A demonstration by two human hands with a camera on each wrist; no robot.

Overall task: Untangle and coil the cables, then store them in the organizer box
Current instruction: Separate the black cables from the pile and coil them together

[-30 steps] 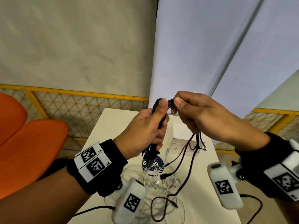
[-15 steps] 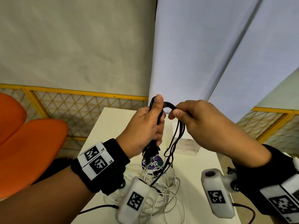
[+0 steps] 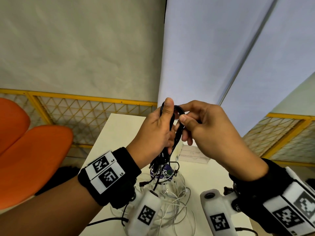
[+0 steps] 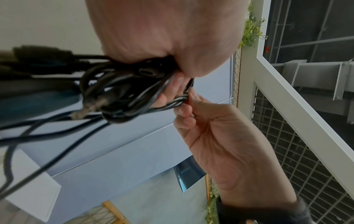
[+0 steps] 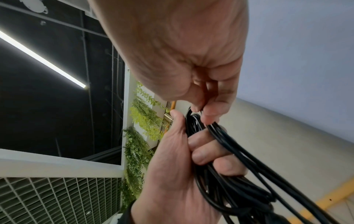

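Observation:
A bundle of black cable (image 3: pixel 177 132) in long loops is held up above the table. My left hand (image 3: pixel 156 132) grips the bundle, thumb pressed along its top. My right hand (image 3: pixel 202 126) pinches the upper bend of the loops between thumb and forefinger. The left wrist view shows the coiled black cable (image 4: pixel 122 92) with a plug end under my left palm and my right hand (image 4: pixel 216 133) pinching its strands. In the right wrist view the black cable (image 5: pixel 220 159) runs through my left hand (image 5: pixel 180 174). Loose ends hang down toward a tangle of white cables (image 3: pixel 172 200).
A clear plastic organizer box (image 3: pixel 192 154) stands on the white table (image 3: pixel 119 133) beyond my hands. A round dark printed object (image 3: pixel 162 172) lies under the hanging cable ends. An orange chair (image 3: pixel 30 150) stands left, and yellow mesh fencing (image 3: pixel 85 114) runs behind.
The hanging length of black cable has been gathered up into the bundle. My right hand moved in closer to the left hand's thumb, and both hands shifted slightly.

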